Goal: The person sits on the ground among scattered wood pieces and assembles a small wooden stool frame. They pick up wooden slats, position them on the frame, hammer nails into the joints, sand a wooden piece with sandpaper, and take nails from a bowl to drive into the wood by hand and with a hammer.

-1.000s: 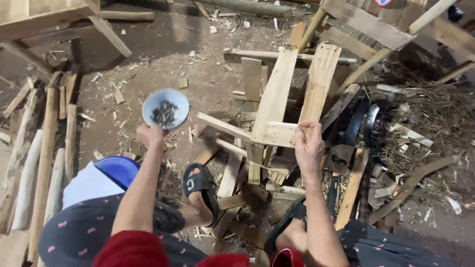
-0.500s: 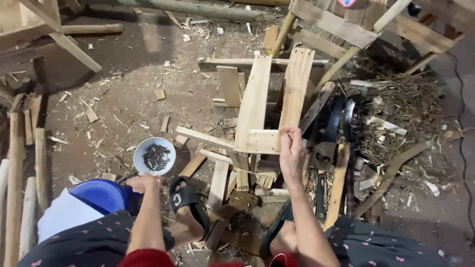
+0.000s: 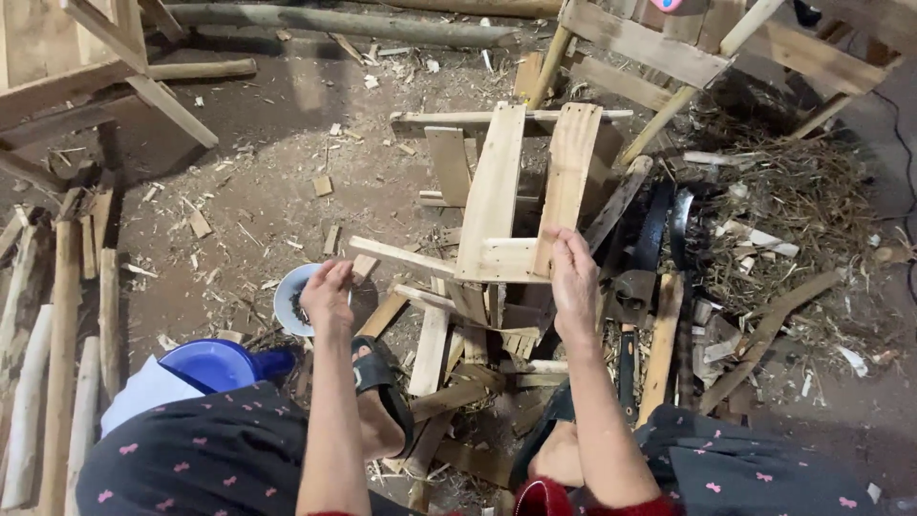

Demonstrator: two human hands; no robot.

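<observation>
I sit on the ground with a small frame of pale wooden slats [image 3: 497,205] standing between my sandalled feet. My right hand [image 3: 573,277] grips the lower end of the frame's right slat [image 3: 569,162] where it meets the crosspiece. My left hand [image 3: 328,294] rests on the right rim of a small grey bowl [image 3: 289,301] that holds dark nails. The bowl sits on the dirt floor left of the frame, and my fingers curl over its edge.
A blue plastic jug [image 3: 215,363] lies by my left knee. Rough poles [image 3: 57,334] lie along the left. Dark tools [image 3: 630,291] and curved black blades [image 3: 659,225] lie right of the frame, beside a straw pile [image 3: 802,205]. Larger wooden frames [image 3: 659,43] stand behind.
My left hand has brought the bowl of nails down from in front of me to the floor by my left foot. My right hand has kept its hold on the slat frame.
</observation>
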